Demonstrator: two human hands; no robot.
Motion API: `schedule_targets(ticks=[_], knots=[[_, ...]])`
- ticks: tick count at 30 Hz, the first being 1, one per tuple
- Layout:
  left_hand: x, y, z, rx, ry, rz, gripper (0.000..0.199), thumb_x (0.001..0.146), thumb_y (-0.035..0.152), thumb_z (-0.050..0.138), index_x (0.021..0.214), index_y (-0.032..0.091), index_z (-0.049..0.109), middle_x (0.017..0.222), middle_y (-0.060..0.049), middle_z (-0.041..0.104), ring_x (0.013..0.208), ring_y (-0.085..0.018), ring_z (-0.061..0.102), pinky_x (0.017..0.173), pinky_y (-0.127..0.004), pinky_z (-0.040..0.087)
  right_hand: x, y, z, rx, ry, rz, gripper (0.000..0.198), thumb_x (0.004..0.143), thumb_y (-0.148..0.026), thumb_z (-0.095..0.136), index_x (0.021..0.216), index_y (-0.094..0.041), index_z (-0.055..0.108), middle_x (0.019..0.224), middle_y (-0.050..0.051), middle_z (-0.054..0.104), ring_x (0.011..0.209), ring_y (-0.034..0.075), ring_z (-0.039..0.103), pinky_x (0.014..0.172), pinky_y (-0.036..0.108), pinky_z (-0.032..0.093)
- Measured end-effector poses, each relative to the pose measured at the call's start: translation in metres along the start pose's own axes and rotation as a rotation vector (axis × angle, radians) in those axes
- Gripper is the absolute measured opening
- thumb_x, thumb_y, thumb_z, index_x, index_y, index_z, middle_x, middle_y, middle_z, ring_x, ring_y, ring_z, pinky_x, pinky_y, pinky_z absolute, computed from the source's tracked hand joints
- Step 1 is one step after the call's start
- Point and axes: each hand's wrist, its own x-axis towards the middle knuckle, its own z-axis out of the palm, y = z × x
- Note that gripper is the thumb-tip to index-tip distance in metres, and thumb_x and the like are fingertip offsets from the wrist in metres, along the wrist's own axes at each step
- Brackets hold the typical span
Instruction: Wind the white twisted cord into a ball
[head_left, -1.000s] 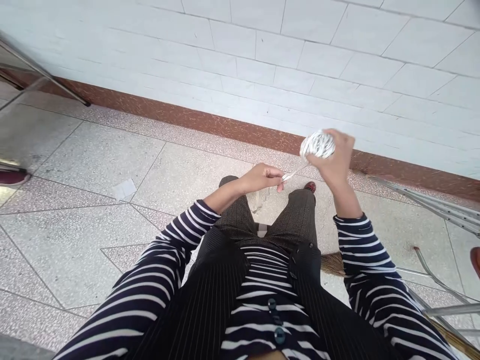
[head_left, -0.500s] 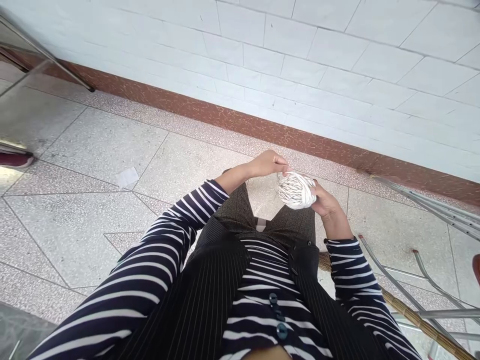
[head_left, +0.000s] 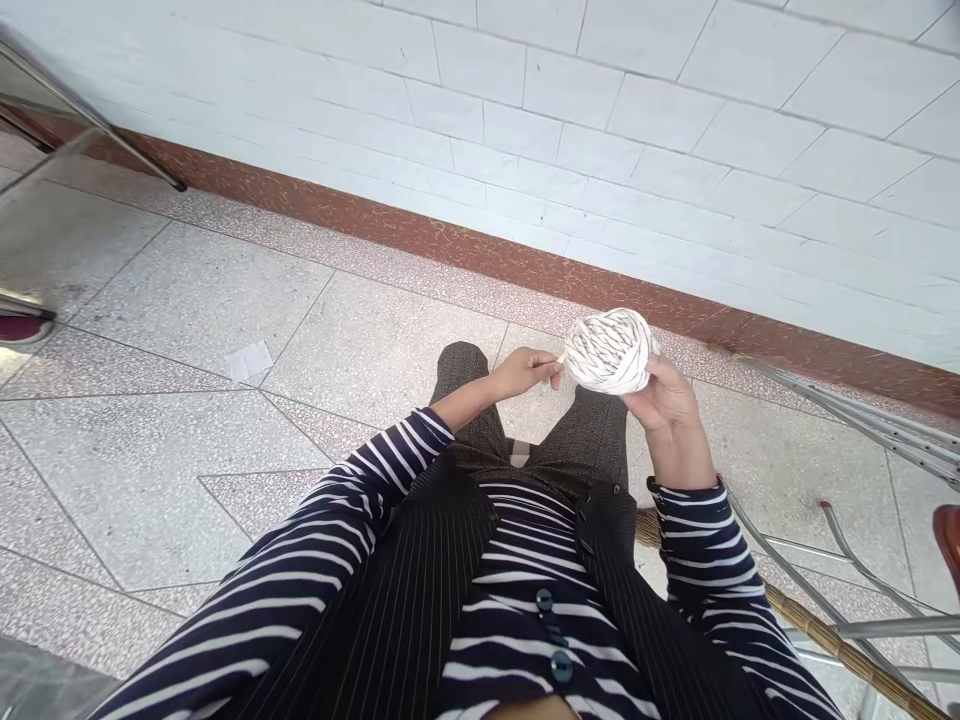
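Note:
A ball of white cord or yarn point(head_left: 609, 350) with thin dark flecks is held up over my knees. My right hand point(head_left: 664, 395) grips it from the right and below, fingers closed round its side. At the ball's left edge, my left hand point(head_left: 529, 370) pinches a short strand that runs to the winding. The ball's underside and the right fingertips are partly hidden.
A tiled white wall point(head_left: 525, 130) with a brown skirting strip stands ahead. A paper scrap point(head_left: 250, 362) lies on the speckled floor to the left. Metal frame legs point(head_left: 847, 550) and a straw broom point(head_left: 847, 650) are at my right. Another metal frame point(head_left: 135, 150) stands at upper left.
My right hand has raised and turned the ball, showing more of its windings. My left hand has moved from above the ball down to its left side, keeping its pinch.

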Motion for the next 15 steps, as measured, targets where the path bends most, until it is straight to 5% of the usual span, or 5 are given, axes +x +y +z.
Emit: schedule_targets(ticks=[8, 15], knots=[[-0.01, 0.01, -0.001, -0.005, -0.148, 0.013, 0.033, 0.097, 0.033, 0.051, 0.079, 0.013, 0.071, 0.082, -0.006, 0.073, 0.088, -0.016, 0.065, 0.089, -0.026, 0.045, 0.027, -0.016, -0.011, -0.172, 0.253, -0.346, 0.061, 0.068, -0.043, 0.076, 0.123, -0.027, 0.054, 0.128, 0.008, 0.059, 0.12, 0.03, 0.058, 0.089, 0.046, 0.056], [-0.013, 0.018, -0.006, -0.006, -0.183, 0.015, 0.03, 0.097, 0.031, 0.052, 0.083, 0.012, 0.07, 0.084, -0.006, 0.074, 0.087, -0.015, 0.065, 0.089, -0.027, 0.046, 0.04, -0.042, -0.007, -0.401, 0.267, -0.641, 0.068, 0.07, -0.045, 0.074, 0.13, -0.03, 0.046, 0.126, 0.007, 0.054, 0.123, 0.031, 0.053, 0.105, 0.054, 0.045]])
